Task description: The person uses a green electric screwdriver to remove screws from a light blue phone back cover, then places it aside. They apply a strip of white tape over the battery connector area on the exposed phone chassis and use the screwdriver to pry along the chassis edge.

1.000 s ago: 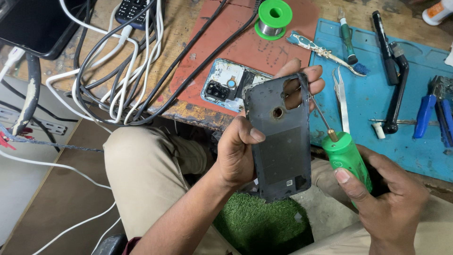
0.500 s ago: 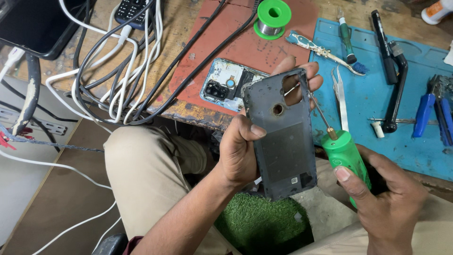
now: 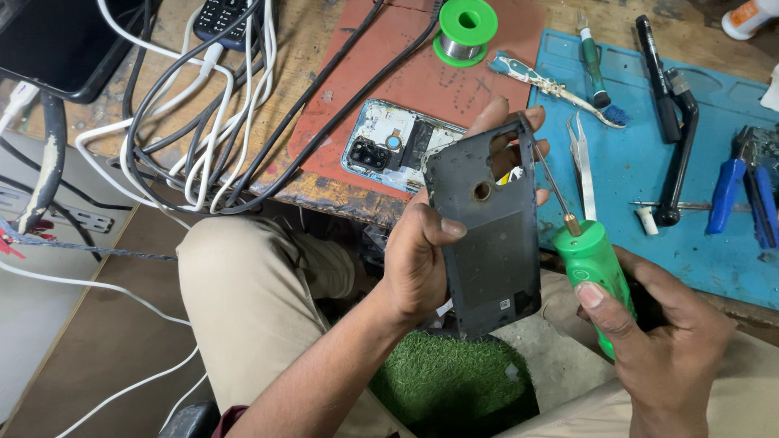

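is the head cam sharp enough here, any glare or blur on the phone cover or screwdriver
Head view: even, soft light and no harsh shadows; the dark phone back cover in the left hand is sharp and matte, free of glare; the green-handled screwdriver in the right hand is crisp, with no motion blur.

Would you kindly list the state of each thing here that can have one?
Back cover: detached, held upright in left hand.
Phone: opened, insides exposed, flat on red mat.
Screwdriver: gripped in right hand, tip at the cover's edge.
Solder spool: lying flat.
Tweezers: lying unused on blue mat.
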The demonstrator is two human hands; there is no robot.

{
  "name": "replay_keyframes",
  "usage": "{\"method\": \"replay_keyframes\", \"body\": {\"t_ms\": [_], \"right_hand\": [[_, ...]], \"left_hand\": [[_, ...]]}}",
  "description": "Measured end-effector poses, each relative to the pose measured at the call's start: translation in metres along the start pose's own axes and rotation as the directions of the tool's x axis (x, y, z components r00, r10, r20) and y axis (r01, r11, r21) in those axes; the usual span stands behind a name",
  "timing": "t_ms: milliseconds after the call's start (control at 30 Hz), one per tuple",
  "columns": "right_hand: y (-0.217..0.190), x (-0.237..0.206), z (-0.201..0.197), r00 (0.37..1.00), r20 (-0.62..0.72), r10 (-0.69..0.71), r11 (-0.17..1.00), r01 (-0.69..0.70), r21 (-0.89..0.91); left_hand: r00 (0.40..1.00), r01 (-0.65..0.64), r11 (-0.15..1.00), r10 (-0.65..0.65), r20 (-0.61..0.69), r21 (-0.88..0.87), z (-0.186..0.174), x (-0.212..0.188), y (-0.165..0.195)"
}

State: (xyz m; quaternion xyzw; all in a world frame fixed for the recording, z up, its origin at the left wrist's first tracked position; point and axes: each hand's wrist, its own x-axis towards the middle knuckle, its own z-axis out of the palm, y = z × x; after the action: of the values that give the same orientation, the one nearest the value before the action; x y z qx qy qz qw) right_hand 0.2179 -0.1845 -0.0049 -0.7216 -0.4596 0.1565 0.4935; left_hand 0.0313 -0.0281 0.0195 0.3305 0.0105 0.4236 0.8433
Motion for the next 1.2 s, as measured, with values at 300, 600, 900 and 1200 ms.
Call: {"method": "replay_keyframes", "body": {"t_ms": [300, 600, 900, 1200], "right_hand": [[-0.0052, -0.0012, 0.0018, 1.0, 0.002, -0.004, 0.999, 0.004, 0.038], [-0.0051, -0.0012, 0.0025, 1.0, -0.013, 0.006, 1.0, -0.006, -0.003], [-0.0058, -0.0017, 0.0039, 1.0, -0.027, 0.015, 1.0, -0.015, -0.006], [-0.003, 0.0013, -0.0006, 0.999, -0.001, -0.052, 0.999, 0.052, -0.002]], "left_hand": [[0.999, 0.036, 0.994, -0.035, 0.012, -0.102, -0.0025, 0.0004, 0.0005], [0.999, 0.036, 0.996, -0.036, 0.002, -0.087, -0.001, -0.0013, 0.0003], [0.999, 0.034, 0.994, -0.033, 0.019, -0.102, -0.0036, -0.0009, -0.0011], [0.993, 0.096, 0.989, -0.103, -0.064, -0.108, 0.0003, 0.0016, 0.0034]]}}
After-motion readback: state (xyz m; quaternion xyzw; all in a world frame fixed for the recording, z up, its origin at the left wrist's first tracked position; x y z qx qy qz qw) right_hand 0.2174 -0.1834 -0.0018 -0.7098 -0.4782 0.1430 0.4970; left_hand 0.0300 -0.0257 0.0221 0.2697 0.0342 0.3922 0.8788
